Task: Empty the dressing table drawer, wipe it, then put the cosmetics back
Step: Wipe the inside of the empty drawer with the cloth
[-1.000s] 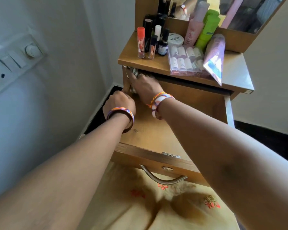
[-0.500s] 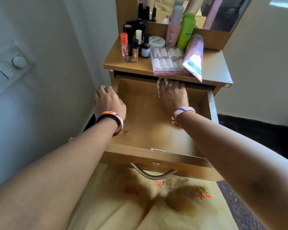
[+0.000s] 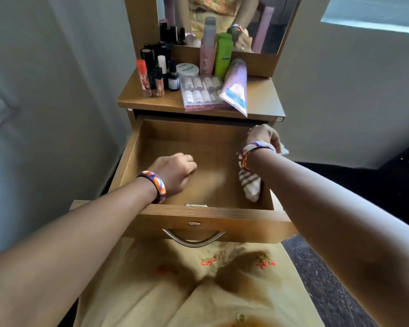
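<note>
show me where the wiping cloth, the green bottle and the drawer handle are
cloth [image 3: 250, 187]: head view, on its striped end hanging inside the drawer.
green bottle [image 3: 223, 58]: head view, on the middle of its body.
drawer handle [image 3: 194, 240]: head view, on the bottom of the metal loop.

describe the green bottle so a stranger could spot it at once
On the tabletop above the open drawer, look along the mirror's base. The green bottle stands upright beside a pink bottle; it is the only bright green thing there.

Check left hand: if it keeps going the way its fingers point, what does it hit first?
The left hand points right across the bare drawer floor. First in line looks like the striped cloth by the right wall, though depth is hard to judge.
</note>
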Demonstrator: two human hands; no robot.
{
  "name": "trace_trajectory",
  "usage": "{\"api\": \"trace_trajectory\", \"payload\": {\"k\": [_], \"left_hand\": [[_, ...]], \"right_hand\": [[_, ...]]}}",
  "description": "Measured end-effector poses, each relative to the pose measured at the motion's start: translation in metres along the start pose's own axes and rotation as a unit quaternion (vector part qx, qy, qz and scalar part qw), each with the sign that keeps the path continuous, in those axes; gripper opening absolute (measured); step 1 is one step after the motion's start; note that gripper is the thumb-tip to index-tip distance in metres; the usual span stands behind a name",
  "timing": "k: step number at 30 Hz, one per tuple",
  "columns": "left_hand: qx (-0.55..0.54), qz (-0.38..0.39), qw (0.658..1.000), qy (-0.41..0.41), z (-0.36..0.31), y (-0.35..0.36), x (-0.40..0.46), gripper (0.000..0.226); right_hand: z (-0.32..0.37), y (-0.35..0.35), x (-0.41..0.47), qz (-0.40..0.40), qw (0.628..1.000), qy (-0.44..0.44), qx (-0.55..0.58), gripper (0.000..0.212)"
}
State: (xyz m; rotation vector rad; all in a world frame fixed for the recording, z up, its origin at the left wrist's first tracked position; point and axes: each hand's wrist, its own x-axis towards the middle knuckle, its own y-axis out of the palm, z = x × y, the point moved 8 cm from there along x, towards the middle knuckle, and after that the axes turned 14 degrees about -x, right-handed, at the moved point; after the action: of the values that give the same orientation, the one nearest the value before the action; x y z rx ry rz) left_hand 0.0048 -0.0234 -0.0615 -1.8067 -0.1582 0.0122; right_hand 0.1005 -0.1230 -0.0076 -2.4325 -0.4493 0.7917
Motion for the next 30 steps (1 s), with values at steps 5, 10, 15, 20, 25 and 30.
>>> {"api": "trace_trajectory", "payload": {"k": [5,10,15,20,25,30], "left_hand": [[-0.01,0.006,1.0,-0.024,0.006,-0.002,-0.004,0.028],[-0.024,0.006,0.999,-0.027,0.006,-0.001,-0.003,0.025],[-0.026,0.009,0.999,-0.035,0.009,0.001,0.0,0.024],[-0.031,0.014,0.998,-0.045,0.01,0.003,0.0,0.025],[-0.04,0.013,0.997,-0.057,0.014,0.003,0.002,0.026],[-0.05,0.006,0.997,-0.063,0.017,0.002,0.002,0.026]], "right_hand": [[0.031,0.019,-0.024,0.016,0.994,-0.018,-0.108,0.016],[0.019,0.03,-0.021,0.038,0.991,-0.001,-0.126,0.012],[0.013,0.022,0.008,-0.013,0.997,0.04,-0.068,0.021],[-0.012,0.024,0.065,0.001,0.985,0.174,-0.019,0.021],[-0.008,0.027,0.105,-0.024,0.986,0.164,0.006,0.017],[-0.006,0.019,0.085,-0.049,0.988,0.134,-0.05,0.021]]}}
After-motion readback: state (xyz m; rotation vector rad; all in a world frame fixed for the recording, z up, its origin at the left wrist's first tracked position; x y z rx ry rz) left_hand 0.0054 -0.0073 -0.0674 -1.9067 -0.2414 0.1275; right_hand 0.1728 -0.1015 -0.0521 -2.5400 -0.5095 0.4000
